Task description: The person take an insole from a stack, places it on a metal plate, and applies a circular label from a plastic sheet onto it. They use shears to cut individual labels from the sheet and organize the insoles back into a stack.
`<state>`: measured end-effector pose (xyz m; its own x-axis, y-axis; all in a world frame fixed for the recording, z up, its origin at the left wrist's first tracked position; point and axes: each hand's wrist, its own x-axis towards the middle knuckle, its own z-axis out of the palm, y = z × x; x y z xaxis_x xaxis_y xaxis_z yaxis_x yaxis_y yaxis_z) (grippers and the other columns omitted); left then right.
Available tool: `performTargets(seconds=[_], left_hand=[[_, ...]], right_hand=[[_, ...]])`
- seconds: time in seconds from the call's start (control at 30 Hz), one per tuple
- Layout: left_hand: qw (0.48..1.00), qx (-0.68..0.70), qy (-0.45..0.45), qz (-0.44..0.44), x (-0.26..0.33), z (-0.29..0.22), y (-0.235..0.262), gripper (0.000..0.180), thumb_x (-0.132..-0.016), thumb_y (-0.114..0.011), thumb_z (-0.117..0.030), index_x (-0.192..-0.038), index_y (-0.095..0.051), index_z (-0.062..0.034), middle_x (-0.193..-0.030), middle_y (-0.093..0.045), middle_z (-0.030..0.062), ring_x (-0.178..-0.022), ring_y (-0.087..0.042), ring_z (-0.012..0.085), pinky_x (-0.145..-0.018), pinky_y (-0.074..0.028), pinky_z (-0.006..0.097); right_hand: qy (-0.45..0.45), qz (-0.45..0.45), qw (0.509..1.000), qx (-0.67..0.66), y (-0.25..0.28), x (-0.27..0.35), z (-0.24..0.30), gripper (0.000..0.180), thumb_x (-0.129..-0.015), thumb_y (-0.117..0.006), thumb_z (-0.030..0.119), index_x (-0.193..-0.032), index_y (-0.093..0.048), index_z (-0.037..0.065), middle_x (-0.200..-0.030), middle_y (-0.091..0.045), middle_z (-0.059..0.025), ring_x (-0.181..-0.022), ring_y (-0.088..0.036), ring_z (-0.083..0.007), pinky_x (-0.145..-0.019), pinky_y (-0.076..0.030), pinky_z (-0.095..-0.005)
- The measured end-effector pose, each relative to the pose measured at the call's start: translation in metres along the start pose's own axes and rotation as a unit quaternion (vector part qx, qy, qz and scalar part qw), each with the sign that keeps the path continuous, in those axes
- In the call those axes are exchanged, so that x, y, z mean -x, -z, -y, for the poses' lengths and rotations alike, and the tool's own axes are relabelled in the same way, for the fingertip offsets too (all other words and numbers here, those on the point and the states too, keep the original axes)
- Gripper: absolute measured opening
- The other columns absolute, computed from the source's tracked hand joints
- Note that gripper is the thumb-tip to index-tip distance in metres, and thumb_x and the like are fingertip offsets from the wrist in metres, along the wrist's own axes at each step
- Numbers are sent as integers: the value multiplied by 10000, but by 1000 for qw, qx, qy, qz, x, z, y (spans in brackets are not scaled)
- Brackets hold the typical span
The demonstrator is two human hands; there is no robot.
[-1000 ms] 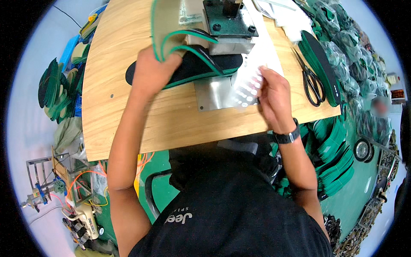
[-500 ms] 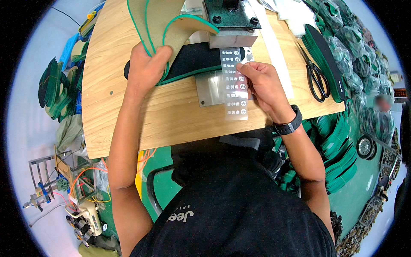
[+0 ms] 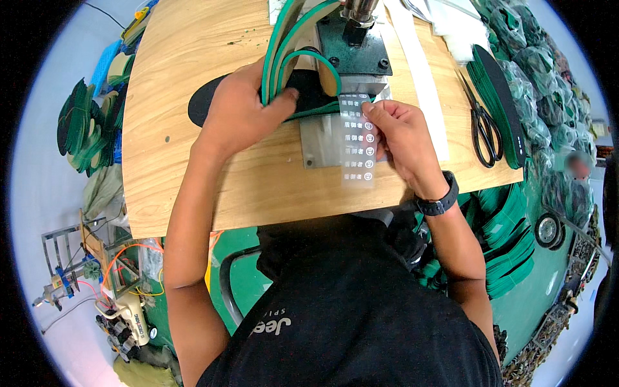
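Two hands work at a dark metal press [image 3: 351,45] on the wooden table [image 3: 193,168]. The left hand [image 3: 242,113] clamps a bunch of green-edged insoles [image 3: 284,48], steadying the black insole [image 3: 206,103] beneath its palm. The right hand [image 3: 400,132] pinches a clear strip of printed labels [image 3: 358,145] just left of its fingers, aligning it under the press. No container shows.

Table [image 3: 193,168]: pale wood, visible grain, smooth matt finish.
Press [image 3: 351,48]: dark painted metal, slight sheen.
Base plate [image 3: 319,145]: bare grey metal, dull.
Label strip [image 3: 358,145]: translucent plastic film, glossy.
Insoles [image 3: 293,58]: green-edged, black-faced, matt, cloth-like.
Scissors [image 3: 482,129]: black, semi-gloss handles.
Watch [image 3: 438,203]: black matt strap.
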<state>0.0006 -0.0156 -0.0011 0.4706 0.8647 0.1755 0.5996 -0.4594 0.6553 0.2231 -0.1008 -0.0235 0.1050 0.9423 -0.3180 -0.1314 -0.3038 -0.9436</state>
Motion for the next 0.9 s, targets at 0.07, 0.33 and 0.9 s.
performTargets(seconds=[0.07,0.33,0.9], left_hand=[[999,-35,-10,20,0,-3,0,418,-699,-746,-234,-1031,-600,-26,-909,-643,157,-837,-615,294,-773,-483,360],[996,-58,-65,-11,1,-16,-3,455,-617,-783,-231,-1001,-619,-51,-873,-634,179,-824,-598,369,-753,-489,411],[979,148,33,-135,6,-3,2,146,-745,-590,-150,-728,-583,-6,-591,-544,96,-554,-496,176,-560,-438,320]], right_hand=[[5,6,1000,-7,-1,0,0,257,-887,-588,200,-708,-578,15,-587,-566,-42,-453,-522,-82,-376,-404,-198],[-14,3,999,-48,5,7,3,298,-897,-566,231,-682,-573,24,-526,-535,-26,-401,-493,-91,-355,-367,-203],[18,-15,998,-50,14,8,-4,188,-906,-541,142,-817,-601,-11,-655,-598,-53,-522,-555,-101,-460,-457,-203]])
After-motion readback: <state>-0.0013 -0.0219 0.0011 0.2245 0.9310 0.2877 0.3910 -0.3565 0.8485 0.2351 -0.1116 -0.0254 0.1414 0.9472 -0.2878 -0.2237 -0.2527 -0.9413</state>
